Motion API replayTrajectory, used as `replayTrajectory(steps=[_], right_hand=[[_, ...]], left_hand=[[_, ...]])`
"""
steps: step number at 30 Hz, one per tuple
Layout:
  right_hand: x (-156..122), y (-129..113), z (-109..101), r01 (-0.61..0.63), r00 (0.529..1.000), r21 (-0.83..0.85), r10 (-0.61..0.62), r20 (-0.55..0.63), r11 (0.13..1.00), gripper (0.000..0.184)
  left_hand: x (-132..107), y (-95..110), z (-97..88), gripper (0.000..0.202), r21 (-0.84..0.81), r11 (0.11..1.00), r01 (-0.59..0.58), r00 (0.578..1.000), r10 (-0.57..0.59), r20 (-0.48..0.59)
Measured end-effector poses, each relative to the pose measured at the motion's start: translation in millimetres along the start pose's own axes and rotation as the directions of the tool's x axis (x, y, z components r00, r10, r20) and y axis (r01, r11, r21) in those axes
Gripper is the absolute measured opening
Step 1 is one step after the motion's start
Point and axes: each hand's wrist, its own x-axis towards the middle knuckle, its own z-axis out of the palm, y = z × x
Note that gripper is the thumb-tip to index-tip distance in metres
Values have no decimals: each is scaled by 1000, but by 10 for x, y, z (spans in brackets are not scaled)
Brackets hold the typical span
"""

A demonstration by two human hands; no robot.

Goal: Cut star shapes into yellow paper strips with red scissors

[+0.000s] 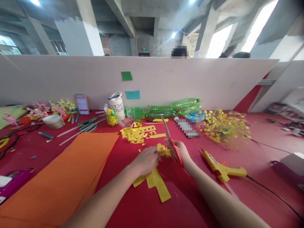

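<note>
My right hand is wrapped around a pair of red-handled scissors, whose blades point up and away from me. To its left, my left hand is closed, with its fingertips at the edge of a small pile of yellow stars. Whatever those fingers pinch is hidden. Yellow strips lie below the left hand, partly under it. Beyond both hands are cut yellow scraps with star-shaped holes.
Orange sheets cover the left side of the red table. A yellow glue gun with a cord lies right of my right arm. Behind it stands a bunch of yellow star flowers. Green plastic bottles and a white cup line the partition.
</note>
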Motion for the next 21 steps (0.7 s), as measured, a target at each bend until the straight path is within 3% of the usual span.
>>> replayTrajectory(steps=[5, 8, 11, 12, 16, 18, 21], right_hand=[[5, 25, 11, 20, 1000, -23, -20, -5, 1000, 48], [9, 17, 10, 30, 999, -21, -31, -17, 999, 50], [18, 16, 9, 45, 999, -8, -45, -30, 999, 51], [21, 18, 9, 50, 998, -3, -50, -34, 999, 51], [23, 28, 13, 67, 997, 14, -66, -39, 998, 51], [21, 29, 15, 73, 997, 15, -72, -36, 997, 50], [18, 25, 15, 77, 996, 11, -77, -37, 997, 49]], left_hand=[[160, 67, 17, 29, 117, 989, -96, 993, 86, 83], [240, 40, -46, 25, 93, 992, -81, 994, 74, 80], [289, -86, -112, 29, 27, 999, 39, 999, -40, 31], [305, -152, -125, 29, 9, 995, 104, 994, -104, -30], [391, -434, -109, 22, 34, 948, 316, 923, -299, -242], [436, -522, -60, 21, 113, 943, 314, 930, -281, -238], [484, -557, 27, 24, 250, 947, 200, 973, -162, -162]])
